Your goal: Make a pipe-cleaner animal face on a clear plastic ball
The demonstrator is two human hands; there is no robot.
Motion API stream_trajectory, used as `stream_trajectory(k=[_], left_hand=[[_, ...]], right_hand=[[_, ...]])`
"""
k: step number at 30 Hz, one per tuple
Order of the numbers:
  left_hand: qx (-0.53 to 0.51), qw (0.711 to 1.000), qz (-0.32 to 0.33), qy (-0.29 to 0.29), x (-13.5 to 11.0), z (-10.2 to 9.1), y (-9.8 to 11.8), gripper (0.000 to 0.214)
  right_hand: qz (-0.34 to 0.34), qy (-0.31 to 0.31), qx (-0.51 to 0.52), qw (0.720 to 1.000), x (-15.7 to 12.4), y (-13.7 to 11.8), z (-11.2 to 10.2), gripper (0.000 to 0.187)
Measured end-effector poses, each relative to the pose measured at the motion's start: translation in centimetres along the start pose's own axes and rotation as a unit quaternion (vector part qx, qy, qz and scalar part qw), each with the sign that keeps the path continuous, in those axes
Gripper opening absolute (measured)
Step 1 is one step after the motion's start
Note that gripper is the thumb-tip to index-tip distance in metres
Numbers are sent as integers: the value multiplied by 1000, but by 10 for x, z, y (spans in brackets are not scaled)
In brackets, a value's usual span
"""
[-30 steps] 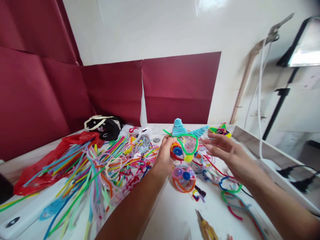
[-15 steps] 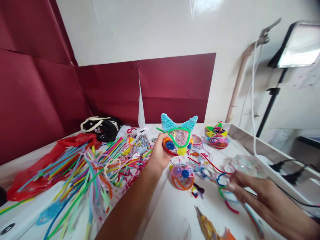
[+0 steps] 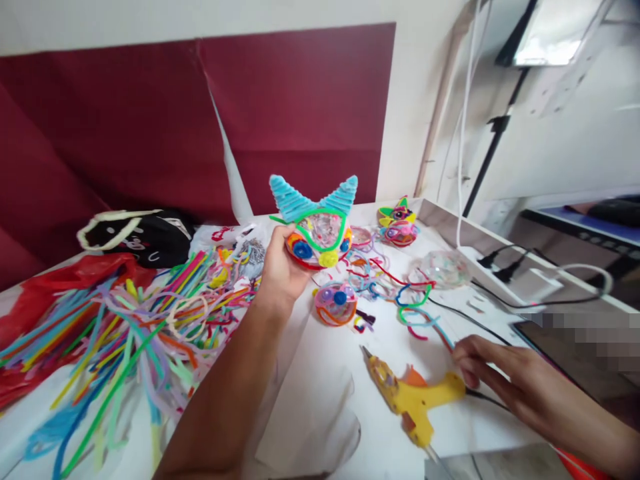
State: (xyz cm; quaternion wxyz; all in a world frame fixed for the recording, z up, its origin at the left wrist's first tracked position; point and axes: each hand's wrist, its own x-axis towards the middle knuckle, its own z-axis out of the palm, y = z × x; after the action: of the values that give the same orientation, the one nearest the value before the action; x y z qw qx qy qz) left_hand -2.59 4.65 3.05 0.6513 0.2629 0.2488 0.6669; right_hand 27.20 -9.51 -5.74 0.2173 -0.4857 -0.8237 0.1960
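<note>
In the head view, the left hand (image 3: 280, 267) is lifted above the tabletop (image 3: 330, 393) and its fingers are curled around a craft face (image 3: 317, 233). The face is a clear ball wrapped in fuzzy wire, with two blue horns on top, blue eyes and a yellow nose. It faces the camera and sits upright in the hand.

The right hand (image 3: 493, 370) is low on the tabletop, with its fingers bent and touching the back end of a yellow glue gun (image 3: 413, 397). It does not have a full hold of it yet. The glue gun lies on its side, with its tip pointing up the tabletop toward a smaller pink ball face (image 3: 335, 303).

To the left is a big pile of colored fuzzy wires (image 3: 125, 320). A plain clear ball (image 3: 445, 267) sits near a white power strip (image 3: 505, 283).

To do this well, the right hand should wrap all the way around the handle and stay away from the tip, which may be hot. The left hand should keep the face steady and turned so the spot to work on shows
</note>
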Motion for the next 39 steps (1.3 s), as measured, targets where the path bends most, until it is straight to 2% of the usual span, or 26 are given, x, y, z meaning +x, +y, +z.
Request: stream_trajectory(k=[4,7,13,17,22,23,26,29,31,35,37,39], left_hand=[[-3,1000,10,-10,-1,3,-2,8],[9,1000,17,-9,-1,4,-5,7],[21,999,23,-42,3,-1,-6,9],[24,999,20,-38,4,-1,-7,4],[28,998,8,-51,3,1,-10,6],[27,998,6,-56,3,1,-10,6],[22,998,11,-60,3,1,-10,8],[11,998,20,-59,2,1,-7,8],[5,998,27,-53,1,3,-5,8],[7,999,33,-31,-2,7,-2,9],[8,999,31,-25,-2,8,-1,10],[8,999,30,-16,-2,9,-1,11]], right_hand=[[16,25,-21,999,-10,0,13,20],[-10,52,-70,996,-14,2,21,18],[-54,47,-98,993,-24,6,25,13],[-166,35,-92,981,-25,-21,28,22],[-289,-2,-135,948,0,-67,45,27],[-319,11,-149,936,5,-70,51,26],[-380,-10,-184,906,18,-68,72,31],[-390,-12,-196,900,26,-59,85,32],[-388,-10,-200,900,29,-57,86,31],[-398,-25,-224,890,28,-64,66,36],[-377,-32,-239,894,24,-65,56,37],[-338,-7,-260,904,18,-63,50,35]])
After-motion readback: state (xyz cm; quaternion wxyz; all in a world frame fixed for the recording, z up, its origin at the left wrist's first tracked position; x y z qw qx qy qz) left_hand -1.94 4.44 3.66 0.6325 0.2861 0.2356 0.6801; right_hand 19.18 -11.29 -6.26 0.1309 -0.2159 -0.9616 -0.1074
